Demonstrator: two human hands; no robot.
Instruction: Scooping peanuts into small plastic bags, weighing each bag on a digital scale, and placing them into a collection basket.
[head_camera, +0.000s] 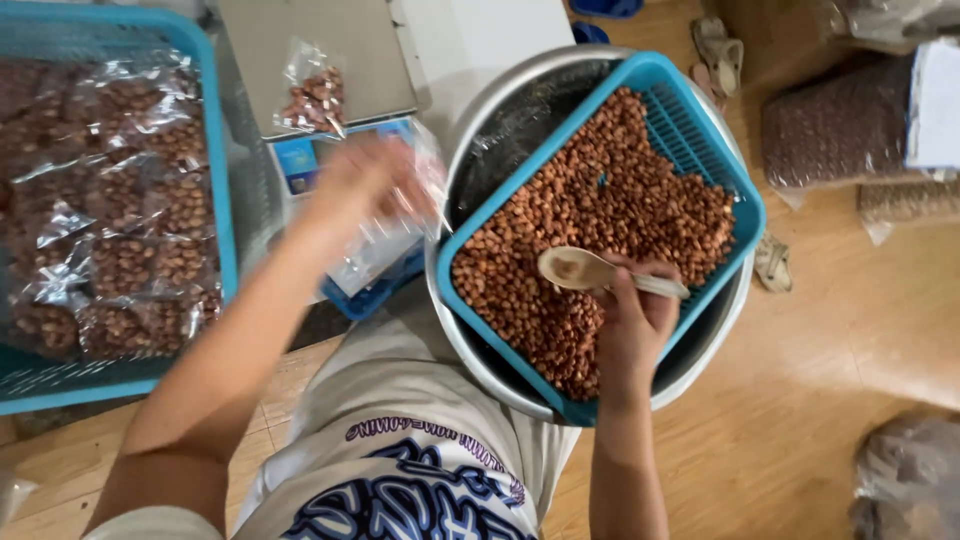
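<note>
My right hand (632, 322) grips a pale spoon (580, 270) that hovers over a blue slotted basket (700, 130) full of brown peanuts (600, 200). The basket rests in a large metal basin (480, 150). My left hand (355, 185), blurred by motion, holds a clear plastic bag (395, 235) just left of the basin, over a weighing scale. On the scale's grey pan (340, 50) lies a small clear bag of peanuts (312, 95).
A blue crate (215, 150) at the left holds several sealed bags of peanuts. Large sacks of peanuts (835, 130) lie on the wooden floor at the right, sandals (720, 50) near the top, and another bag (905, 480) at the lower right.
</note>
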